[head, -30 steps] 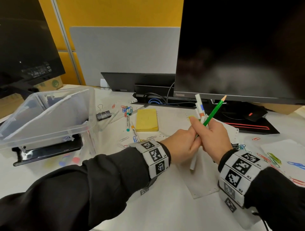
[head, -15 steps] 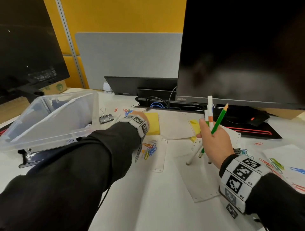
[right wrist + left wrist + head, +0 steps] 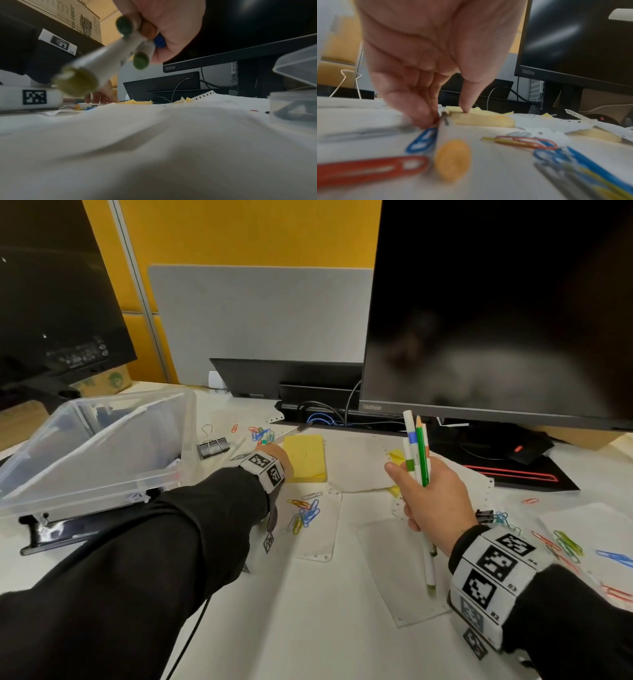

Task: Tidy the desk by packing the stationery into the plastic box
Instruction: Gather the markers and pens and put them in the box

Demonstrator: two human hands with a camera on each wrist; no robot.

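My right hand point(image 3: 433, 501) grips a bundle of white markers and a green pencil point(image 3: 422, 460), held nearly upright above the paper; the blurred marker ends point(image 3: 77, 82) point at the right wrist camera. My left hand point(image 3: 279, 455) reaches forward to the left edge of the yellow sticky pad point(image 3: 305, 457). There its fingertips point(image 3: 426, 119) pinch the far end of a white marker with an orange end point(image 3: 452, 158), and the thumb tip touches the pad point(image 3: 481, 120). The clear plastic box point(image 3: 186, 440) stands at the left, open.
A black binder clip point(image 3: 212, 443) lies between box and pad. Coloured paper clips point(image 3: 306, 513) are scattered below the left wrist, more paper clips point(image 3: 565, 544) at the right. Loose paper strips point(image 3: 397, 570) cover the desk. A monitor point(image 3: 496, 302) stands behind, with cables beneath it.
My left hand left the bundle and reached forward-left to the marker beside the yellow pad. The right hand kept the bundle and turned it more upright.
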